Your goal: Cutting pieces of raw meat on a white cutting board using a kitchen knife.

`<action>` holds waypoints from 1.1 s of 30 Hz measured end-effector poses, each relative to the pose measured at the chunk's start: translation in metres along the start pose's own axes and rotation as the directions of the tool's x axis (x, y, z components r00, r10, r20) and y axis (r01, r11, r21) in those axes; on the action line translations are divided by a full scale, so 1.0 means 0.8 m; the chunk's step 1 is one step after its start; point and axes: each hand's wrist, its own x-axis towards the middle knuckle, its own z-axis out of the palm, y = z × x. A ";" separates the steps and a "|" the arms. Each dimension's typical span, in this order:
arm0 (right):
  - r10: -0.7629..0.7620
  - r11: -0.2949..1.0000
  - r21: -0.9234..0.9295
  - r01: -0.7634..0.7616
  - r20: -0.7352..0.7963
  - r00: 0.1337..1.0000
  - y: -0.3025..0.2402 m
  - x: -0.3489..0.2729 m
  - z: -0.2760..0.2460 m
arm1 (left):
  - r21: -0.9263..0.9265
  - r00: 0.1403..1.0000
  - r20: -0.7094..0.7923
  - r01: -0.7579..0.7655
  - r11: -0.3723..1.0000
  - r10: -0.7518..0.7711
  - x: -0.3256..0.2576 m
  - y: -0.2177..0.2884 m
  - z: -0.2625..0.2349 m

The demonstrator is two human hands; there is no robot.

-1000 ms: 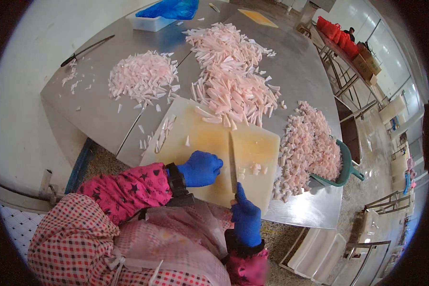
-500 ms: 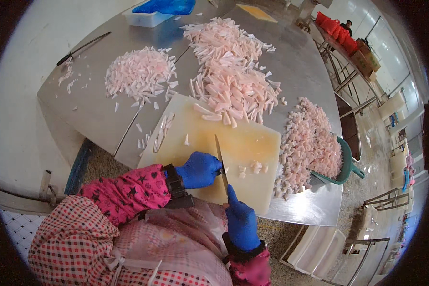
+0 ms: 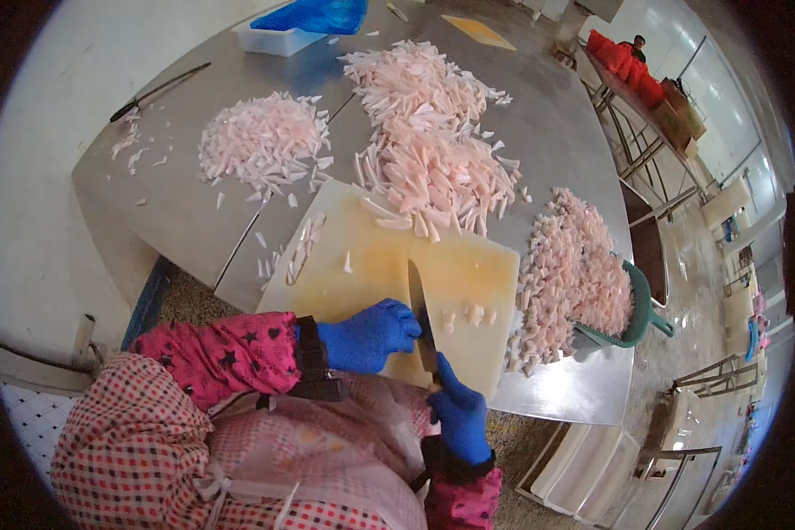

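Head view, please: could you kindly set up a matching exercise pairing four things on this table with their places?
Things:
1. knife
2. green basin
3. white tray
4. cutting board

Places:
A. far end of the table, beside blue plastic
B. in the right hand, blade on the board
C. right table edge, heaped with pink pieces
D. near edge, under the left hand

Pairs: 1-B, 2-C, 3-A, 4-D

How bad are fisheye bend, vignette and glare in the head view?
Head view: strong barrel bend, the steel table edges curve toward the rim; black vignette fills the corners; soft sheen on the metal, no blown-out glare; the cutting board, knife and both hands, left and right, look sharp.
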 end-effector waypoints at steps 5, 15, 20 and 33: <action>-0.193 0.945 -0.276 0.177 -0.032 0.981 0.015 -0.010 -0.057 | 0.009 0.993 -0.104 0.048 0.999 -0.047 -0.044 -0.059 -0.027; -0.218 0.939 -0.327 0.111 -0.312 0.925 0.022 0.059 -0.147 | 0.173 0.930 -0.236 0.324 0.930 -0.280 -0.016 -0.145 -0.076; -0.059 0.989 0.122 0.085 -0.202 0.978 0.012 0.046 -0.069 | 0.167 0.952 -0.267 0.196 0.966 -0.148 0.077 -0.169 -0.025; -0.124 0.991 0.027 0.132 -0.197 0.972 0.023 0.030 -0.015 | 0.093 0.930 0.058 0.358 0.929 -0.364 0.041 -0.071 -0.007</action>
